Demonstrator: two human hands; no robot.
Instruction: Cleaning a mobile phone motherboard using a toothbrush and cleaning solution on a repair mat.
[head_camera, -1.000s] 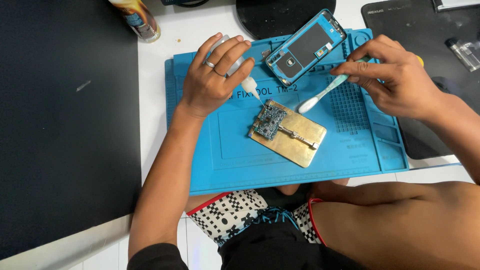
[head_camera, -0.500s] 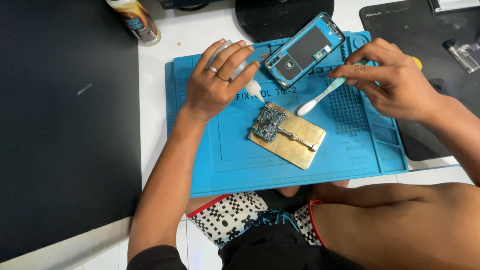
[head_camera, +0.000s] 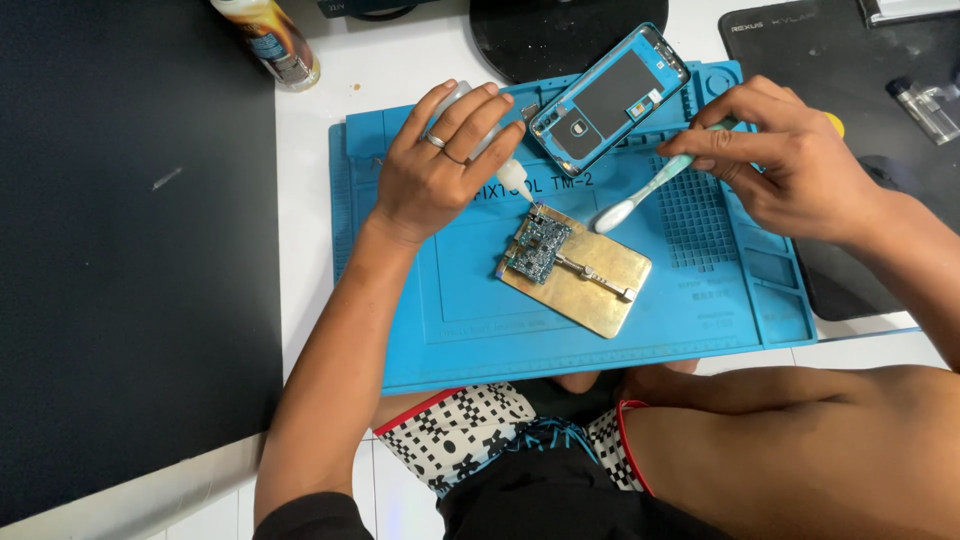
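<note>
My left hand grips a small clear squeeze bottle tipped downward, its white nozzle just above the top corner of a small blue circuit board. The board is clamped on a gold metal holder plate lying on a blue repair mat. My right hand holds a pale toothbrush, its bristle head hovering just right of the board. A phone frame with blue edges lies tilted at the mat's top.
A black mat covers the table on the left. A spray can lies at the top left. A round black base sits behind the blue mat. Another black pad with a small clear container is at right.
My left hand has tilted the bottle down and brought its nozzle closer to the circuit board. The toothbrush in my right hand has shifted only slightly.
</note>
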